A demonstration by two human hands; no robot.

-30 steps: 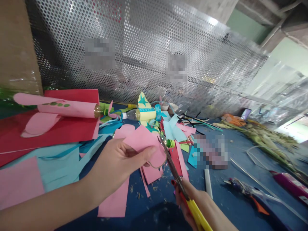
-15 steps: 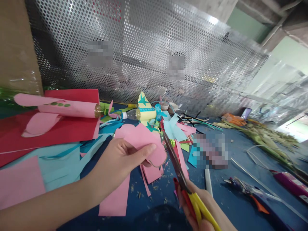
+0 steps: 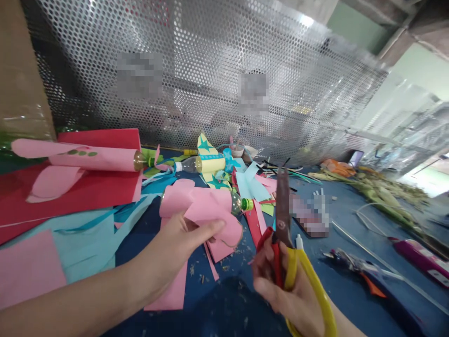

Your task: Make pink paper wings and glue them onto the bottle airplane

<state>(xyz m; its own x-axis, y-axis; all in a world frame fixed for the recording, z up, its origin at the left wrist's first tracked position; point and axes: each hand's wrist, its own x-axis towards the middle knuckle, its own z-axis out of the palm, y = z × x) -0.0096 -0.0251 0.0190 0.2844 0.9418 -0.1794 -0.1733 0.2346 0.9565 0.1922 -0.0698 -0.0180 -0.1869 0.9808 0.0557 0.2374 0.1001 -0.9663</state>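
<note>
My left hand point(image 3: 175, 245) pinches a pink paper cut-out point(image 3: 217, 217) with a rounded edge, held above the blue table point(image 3: 336, 285). My right hand point(image 3: 280, 285) grips scissors point(image 3: 286, 234) with red and yellow handles. Their blades are closed and point upward, apart from the pink paper and to its right. A small plastic bottle wrapped in pink paper point(image 3: 196, 201) with a green cap lies just behind the cut-out.
A red sheet point(image 3: 70, 187) with a pink-wrapped bottle point(image 3: 80, 157) lies at the left. A yellow and teal bottle craft point(image 3: 210, 164) sits at the back. Pink and light-blue scraps litter the table. Green stalks point(image 3: 382, 194) and a purple tube point(image 3: 421, 257) lie at the right. Perforated metal mesh point(image 3: 210, 70) walls the back.
The scissors have left the pink paper's edge, swung to the right and turned upright with the blades closed. My left hand still holds the cut-out in about the same place.
</note>
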